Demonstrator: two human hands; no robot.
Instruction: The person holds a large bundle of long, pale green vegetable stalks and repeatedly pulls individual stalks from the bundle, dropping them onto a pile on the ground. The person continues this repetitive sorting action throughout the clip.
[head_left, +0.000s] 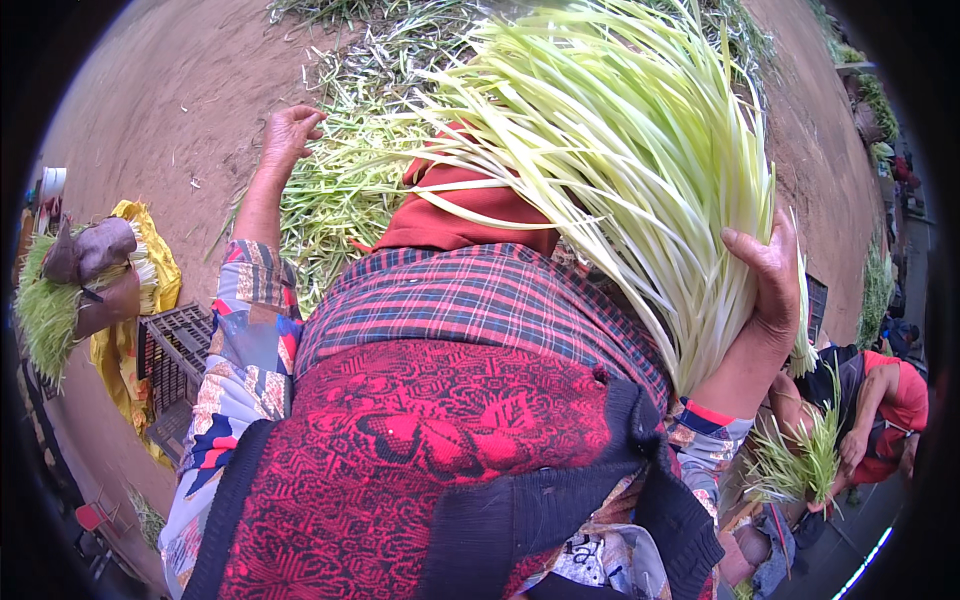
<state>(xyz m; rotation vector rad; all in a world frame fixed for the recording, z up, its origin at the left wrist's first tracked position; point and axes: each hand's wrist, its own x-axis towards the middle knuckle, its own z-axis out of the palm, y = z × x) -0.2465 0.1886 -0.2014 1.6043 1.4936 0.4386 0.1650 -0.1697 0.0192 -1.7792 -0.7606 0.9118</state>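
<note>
My right hand (772, 270) is closed around a large bundle of pale yellow-green blanched chives (645, 150). White stalk ends run down along my forearm, and the leaves fan upward and to the left over the red cloth (472, 210) at my knees. My fingers behind the bundle are hidden. My left hand (291, 139) hangs in the air on the left, loosely bent, with nothing visible in it. Near it, a heap of loose green and yellow leaves (337, 187) covers the ground.
To the left, black plastic crates (176, 345) stand beside a yellow sack (157, 255) and a wrapped chive bundle (90, 277). At right, another person (885, 405) handles a smaller bunch of chives (806, 454). Bare earth (172, 127) lies beyond my left arm.
</note>
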